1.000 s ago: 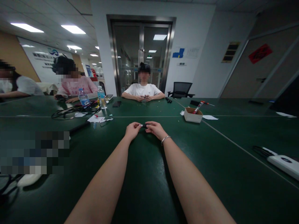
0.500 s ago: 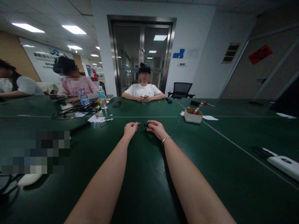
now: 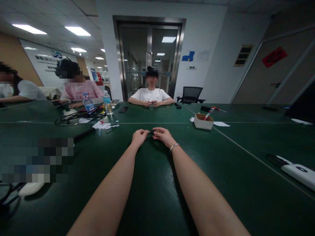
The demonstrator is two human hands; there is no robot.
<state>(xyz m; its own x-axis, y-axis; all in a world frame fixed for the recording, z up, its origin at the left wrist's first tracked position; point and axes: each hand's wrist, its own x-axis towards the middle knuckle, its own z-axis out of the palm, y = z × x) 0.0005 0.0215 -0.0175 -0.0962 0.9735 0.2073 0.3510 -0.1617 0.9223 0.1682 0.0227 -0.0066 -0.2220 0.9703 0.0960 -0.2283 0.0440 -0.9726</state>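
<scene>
Over the green table (image 3: 152, 183), my left hand (image 3: 140, 137) pinches a small object whose shape is mostly hidden by the fingertips. My right hand (image 3: 163, 136), with a silver bracelet on its wrist, holds a small black object (image 3: 152, 132) between thumb and fingers. The two hands face each other, and the held pieces meet or nearly meet between them; whether they are joined is too small to tell.
An open box (image 3: 203, 122) with a red-and-white packet stands right of my hands. Left are paper scraps (image 3: 104, 126), black cables (image 3: 73, 117) and two bottles (image 3: 108, 104). A person (image 3: 151, 95) sits opposite. A white device (image 3: 299, 172) lies far right.
My hands have come closer together, the left shifting slightly right. The gap between the two small held pieces has narrowed to almost nothing.
</scene>
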